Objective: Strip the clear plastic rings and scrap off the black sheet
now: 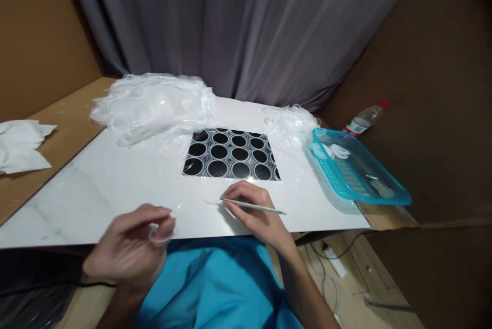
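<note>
My left hand (130, 242) is raised over the table's front edge, its thumb and index finger pinched on a thin clear plastic ring (161, 239) that curls below the fingertips. My right hand (255, 211) rests near the front of the white tabletop, gripping a slim pointed metal tool (265, 208) like a pencil. Beside the tool's tip lies a thin, curved clear strand (211, 202); I cannot tell whether they touch. Just beyond the right hand is a dark sheet (229, 152) patterned with black circles. A large heap of clear, ring-like plastic pieces (157, 103) spreads behind it to the left.
A smaller heap of clear pieces (292, 120) lies at the back right. Next to it stands a blue plastic basket (363, 198) holding white items. A red-capped bottle (363, 119) leans behind the basket. Crumpled white tissues (23, 147) are at far left, and a grey curtain (230, 26) hangs behind.
</note>
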`<control>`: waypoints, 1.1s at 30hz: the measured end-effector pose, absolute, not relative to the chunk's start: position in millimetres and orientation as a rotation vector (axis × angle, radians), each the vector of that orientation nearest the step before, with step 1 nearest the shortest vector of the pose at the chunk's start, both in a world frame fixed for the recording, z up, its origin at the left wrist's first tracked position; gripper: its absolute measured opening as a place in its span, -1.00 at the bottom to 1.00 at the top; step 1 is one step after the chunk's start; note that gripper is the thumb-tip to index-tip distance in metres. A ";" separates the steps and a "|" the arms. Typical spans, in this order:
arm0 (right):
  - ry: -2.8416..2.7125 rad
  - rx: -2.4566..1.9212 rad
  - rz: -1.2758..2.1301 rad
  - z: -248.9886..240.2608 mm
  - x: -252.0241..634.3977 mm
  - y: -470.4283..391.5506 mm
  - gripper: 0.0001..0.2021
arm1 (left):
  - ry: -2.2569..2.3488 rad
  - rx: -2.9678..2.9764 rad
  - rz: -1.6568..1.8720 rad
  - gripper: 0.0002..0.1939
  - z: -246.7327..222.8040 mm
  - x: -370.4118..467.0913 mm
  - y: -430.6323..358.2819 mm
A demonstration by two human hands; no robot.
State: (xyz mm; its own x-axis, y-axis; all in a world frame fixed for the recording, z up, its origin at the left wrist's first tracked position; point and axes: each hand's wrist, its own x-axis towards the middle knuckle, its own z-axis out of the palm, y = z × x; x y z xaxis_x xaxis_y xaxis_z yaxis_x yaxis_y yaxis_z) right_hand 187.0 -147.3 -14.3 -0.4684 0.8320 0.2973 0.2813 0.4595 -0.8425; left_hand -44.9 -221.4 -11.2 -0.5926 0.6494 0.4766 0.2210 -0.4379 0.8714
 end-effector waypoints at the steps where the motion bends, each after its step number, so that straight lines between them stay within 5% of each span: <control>1: -1.975 -0.934 0.962 -15.8 185.9 -146.5 -0.91 | 1.369 1.150 2.156 -0.62 -7.7 -49.5 -220.2; 5: -1.946 -0.956 0.968 -19.5 183.4 -144.7 -0.91 | 1.308 1.260 1.844 -0.54 -2.7 -69.8 -212.1; 9: -1.957 -0.919 1.003 -19.6 183.0 -141.3 -0.92 | 1.357 1.862 1.579 -0.87 -20.0 -70.5 -207.6; 18: -1.993 -0.913 1.043 -20.6 185.3 -137.4 -0.90 | 1.377 2.491 1.002 -0.57 -52.2 -51.3 -226.2; 33: -2.023 -0.909 1.066 -16.9 184.9 -138.0 -0.89 | 1.494 2.613 0.901 -0.60 -54.3 -40.4 -228.2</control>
State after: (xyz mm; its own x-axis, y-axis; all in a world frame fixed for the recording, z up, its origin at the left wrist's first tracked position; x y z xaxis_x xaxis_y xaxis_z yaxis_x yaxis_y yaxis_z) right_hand 184.9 -138.0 -16.9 -0.5348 0.8121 0.2333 0.2670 0.4244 -0.8652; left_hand -40.4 -228.2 -54.3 0.3832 0.7909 0.4772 0.7912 -0.5476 0.2722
